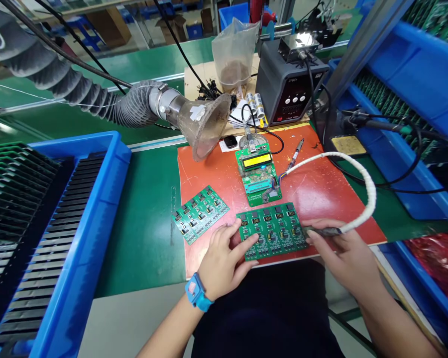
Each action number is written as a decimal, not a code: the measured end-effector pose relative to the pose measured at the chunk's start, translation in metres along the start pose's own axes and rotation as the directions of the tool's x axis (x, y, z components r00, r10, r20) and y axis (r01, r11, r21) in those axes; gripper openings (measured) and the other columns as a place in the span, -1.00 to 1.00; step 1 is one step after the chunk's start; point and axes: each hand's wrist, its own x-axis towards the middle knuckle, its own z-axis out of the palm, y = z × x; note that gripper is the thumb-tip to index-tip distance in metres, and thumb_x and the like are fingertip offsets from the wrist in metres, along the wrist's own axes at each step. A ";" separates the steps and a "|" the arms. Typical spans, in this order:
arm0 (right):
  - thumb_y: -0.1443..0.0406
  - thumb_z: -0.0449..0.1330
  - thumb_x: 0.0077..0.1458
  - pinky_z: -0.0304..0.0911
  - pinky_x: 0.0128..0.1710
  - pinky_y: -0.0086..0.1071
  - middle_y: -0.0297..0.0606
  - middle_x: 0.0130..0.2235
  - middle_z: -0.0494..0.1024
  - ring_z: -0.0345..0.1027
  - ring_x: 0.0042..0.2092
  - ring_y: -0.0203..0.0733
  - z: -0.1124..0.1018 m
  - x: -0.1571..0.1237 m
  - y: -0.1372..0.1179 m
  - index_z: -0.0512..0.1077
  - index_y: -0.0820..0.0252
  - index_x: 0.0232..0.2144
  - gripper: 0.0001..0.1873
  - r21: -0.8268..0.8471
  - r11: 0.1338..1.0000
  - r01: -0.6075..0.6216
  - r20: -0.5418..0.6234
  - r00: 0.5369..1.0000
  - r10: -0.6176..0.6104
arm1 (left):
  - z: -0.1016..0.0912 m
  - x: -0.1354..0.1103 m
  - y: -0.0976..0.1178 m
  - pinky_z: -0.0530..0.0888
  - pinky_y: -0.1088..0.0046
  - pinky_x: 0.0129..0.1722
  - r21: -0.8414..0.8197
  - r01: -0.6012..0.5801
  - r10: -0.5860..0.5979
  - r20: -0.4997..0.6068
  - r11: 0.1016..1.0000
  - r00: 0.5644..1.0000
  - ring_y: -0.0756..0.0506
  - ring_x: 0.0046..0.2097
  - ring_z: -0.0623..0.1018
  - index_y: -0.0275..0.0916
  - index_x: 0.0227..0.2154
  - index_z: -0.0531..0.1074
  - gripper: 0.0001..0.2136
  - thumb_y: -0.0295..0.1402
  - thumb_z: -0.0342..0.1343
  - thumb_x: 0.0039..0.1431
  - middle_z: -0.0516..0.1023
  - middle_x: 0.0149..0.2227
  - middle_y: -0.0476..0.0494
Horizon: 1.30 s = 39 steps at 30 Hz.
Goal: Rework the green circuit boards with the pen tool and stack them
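My left hand (227,253), with a blue watch (197,293) at the wrist, grips the left end of a green circuit board (271,233). Its index finger lies across the board's face, which carries a row of several small digit displays. In my right hand (349,256) is the dark probe (326,231) of a white-sleeved cable (369,184). The probe's tip meets the board's right edge; whether it touches a contact is hidden. Just behind stands a green tester board (257,174) with a lit yellow screen. A second circuit board (201,214) lies flat to the left.
A grey fume-extraction hose with a clear funnel (209,124) hangs over the red mat (321,174). Blue bins (114,159) of upright boards flank both sides. A soldering station (291,84) stands behind, and a pen (296,154) lies right of the tester board.
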 end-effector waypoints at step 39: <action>0.22 0.15 0.23 0.50 -0.30 -0.31 -0.18 -0.11 0.56 0.51 -0.27 -0.18 0.013 -0.005 -0.015 0.38 0.09 -0.11 -0.82 0.081 0.995 -0.057 0.088 0.995 0.050 | -0.002 0.000 -0.001 0.33 -0.04 0.11 -0.035 0.020 -0.021 -0.002 0.999 1.000 -0.35 0.22 0.25 -0.08 0.15 0.29 -0.55 -0.31 0.16 0.20 0.08 0.27 -0.32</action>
